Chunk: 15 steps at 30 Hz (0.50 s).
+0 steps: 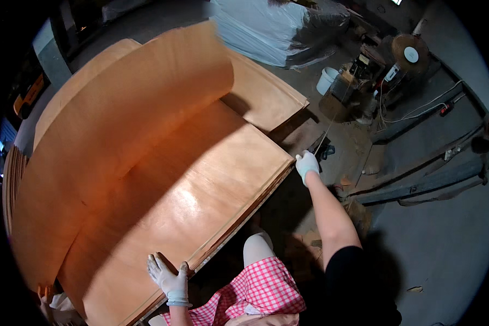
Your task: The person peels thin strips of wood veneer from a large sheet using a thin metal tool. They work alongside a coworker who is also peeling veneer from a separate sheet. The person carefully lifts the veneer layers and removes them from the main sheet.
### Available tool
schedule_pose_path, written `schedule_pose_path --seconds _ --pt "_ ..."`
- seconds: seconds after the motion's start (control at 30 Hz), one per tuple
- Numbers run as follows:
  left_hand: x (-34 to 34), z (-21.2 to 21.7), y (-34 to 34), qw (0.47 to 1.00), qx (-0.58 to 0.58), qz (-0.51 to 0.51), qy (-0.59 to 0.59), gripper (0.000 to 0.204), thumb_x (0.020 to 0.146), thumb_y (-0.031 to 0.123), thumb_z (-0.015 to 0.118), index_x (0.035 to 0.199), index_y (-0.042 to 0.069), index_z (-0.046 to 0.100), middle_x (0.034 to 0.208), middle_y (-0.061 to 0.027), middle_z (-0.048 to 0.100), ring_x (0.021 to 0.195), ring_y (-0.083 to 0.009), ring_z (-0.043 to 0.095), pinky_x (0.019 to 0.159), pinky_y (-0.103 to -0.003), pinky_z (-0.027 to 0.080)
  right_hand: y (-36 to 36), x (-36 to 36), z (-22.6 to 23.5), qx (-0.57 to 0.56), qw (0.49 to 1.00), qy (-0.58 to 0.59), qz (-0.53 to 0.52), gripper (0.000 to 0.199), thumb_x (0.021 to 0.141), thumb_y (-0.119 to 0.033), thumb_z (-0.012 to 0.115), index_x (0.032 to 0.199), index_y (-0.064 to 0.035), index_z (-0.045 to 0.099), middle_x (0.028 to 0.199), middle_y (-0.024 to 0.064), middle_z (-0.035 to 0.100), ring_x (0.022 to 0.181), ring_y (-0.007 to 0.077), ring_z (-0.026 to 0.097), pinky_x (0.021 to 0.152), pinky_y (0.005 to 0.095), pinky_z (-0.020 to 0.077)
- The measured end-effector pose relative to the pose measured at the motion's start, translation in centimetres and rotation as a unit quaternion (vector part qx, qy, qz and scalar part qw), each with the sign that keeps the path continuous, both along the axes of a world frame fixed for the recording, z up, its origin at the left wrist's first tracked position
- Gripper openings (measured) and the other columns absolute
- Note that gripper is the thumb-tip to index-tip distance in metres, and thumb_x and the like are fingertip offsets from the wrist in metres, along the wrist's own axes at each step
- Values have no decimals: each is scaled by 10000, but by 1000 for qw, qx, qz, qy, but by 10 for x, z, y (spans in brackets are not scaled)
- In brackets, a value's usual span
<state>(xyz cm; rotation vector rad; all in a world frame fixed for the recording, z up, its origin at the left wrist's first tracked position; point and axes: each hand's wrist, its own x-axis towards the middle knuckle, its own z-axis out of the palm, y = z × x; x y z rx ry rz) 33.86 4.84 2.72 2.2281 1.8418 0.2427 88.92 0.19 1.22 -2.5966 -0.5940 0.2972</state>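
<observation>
My left hand, in a white glove with smudged fingertips, lies with fingers spread on the near edge of a stack of thin tan wood sheets. At the stack's right corner my right hand, also gloved, is closed. A thin pale strip runs up and away from it, apparently held in the fingers. A large wood veneer sheet curls up over the stack, its far edge blurred. Another person's hand is at that sheet's lower left end.
More wood sheets lie behind the stack. Farther back stands a plastic-covered pile. A white bucket and a machine with a round disc are at the right rear. A cable and metal rails lie to the right.
</observation>
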Motion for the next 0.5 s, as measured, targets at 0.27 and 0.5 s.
schedule_pose_path --seconds 0.27,0.5 --pt "23 39 -51 946 79 -114 -293 366 773 85 736 1107 9 606 1045 -151 617 976 -327 586 886 -407 471 -48 -217 103 184 917 -4 354 280 931 -289 563 950 -20 638 938 188 650 923 365 622 848 451 493" --pt "23 91 -99 866 44 -155 -474 281 782 218 777 876 1 626 862 -88 589 801 -217 571 706 -309 466 -92 -382 122 311 750 264 522 85 936 -90 565 981 -18 575 1394 197 488 1238 294 519 1027 374 425"
